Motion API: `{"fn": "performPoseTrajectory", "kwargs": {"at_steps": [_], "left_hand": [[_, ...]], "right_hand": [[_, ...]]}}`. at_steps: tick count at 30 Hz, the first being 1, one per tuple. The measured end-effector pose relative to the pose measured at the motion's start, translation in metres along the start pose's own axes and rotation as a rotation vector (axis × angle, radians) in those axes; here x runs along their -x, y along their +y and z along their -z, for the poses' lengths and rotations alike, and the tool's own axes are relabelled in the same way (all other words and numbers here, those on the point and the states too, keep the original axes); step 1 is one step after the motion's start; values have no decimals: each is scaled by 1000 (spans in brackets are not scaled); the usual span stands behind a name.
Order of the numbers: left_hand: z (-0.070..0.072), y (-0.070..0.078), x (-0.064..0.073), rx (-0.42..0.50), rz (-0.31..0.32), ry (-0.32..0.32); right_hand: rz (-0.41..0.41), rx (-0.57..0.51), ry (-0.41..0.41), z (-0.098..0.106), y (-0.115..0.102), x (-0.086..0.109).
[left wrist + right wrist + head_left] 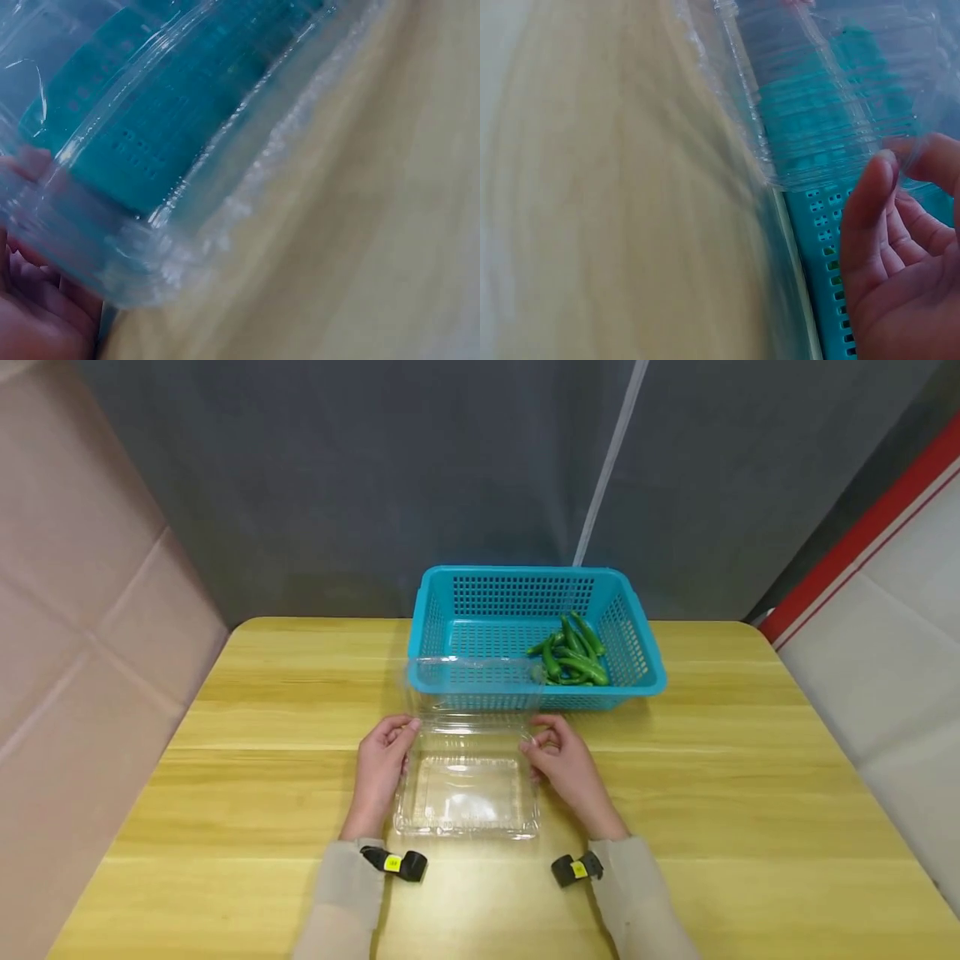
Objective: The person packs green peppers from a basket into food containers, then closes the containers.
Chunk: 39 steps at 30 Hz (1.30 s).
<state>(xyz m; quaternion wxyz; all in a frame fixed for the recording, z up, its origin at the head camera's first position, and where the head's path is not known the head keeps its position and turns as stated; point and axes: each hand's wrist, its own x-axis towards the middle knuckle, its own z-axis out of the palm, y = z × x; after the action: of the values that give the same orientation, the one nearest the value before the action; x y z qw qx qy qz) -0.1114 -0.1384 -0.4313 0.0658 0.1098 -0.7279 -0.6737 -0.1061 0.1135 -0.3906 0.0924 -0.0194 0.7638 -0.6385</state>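
A clear plastic clamshell box [468,793] is spread wide, its lid [474,681] standing up at the back in front of the basket. My left hand [382,766] pinches the box's left side near the hinge, thumb on the inner edge. On the opposite side my right hand [564,764] pinches the edge between thumb and forefinger. In the right wrist view the right thumb [871,202] presses against the ribbed plastic. The left wrist view shows the left fingers [45,300] partly behind the clear plastic.
Behind the box stands a blue-green perforated basket [645,647] with several green chili peppers [577,656] in its right part. The wooden table [750,793] extends to both sides. A dark grey partition [375,485] rises behind its far edge.
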Motion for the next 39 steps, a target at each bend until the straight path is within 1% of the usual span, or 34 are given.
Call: {"fn": "performPoseTrajectory", "kwargs": {"at_steps": [5,9,20,25,29,32,36,39], "left_hand": [[-1,1,1,-68,14,-5],[-1,1,1,-106,6,-11],[0,1,-1,-110,23,-43],[2,2,-2,-107,48,-93],[3,1,-5,-94,32,-135],[4,1,-7,-78,19,-152],[5,0,-8,-79,11,-156],[6,-1,-10,-81,0,-146]], "right_hand": [[-6,6,-8,2,-1,3],[-6,-2,-15,3,-1,4],[-4,6,-33,2,1,2],[4,4,-35,2,0,2],[7,7,-37,3,0,2],[8,6,-32,3,-1,1],[8,2,-44,3,0,0],[18,3,-50,2,0,-1]]}}
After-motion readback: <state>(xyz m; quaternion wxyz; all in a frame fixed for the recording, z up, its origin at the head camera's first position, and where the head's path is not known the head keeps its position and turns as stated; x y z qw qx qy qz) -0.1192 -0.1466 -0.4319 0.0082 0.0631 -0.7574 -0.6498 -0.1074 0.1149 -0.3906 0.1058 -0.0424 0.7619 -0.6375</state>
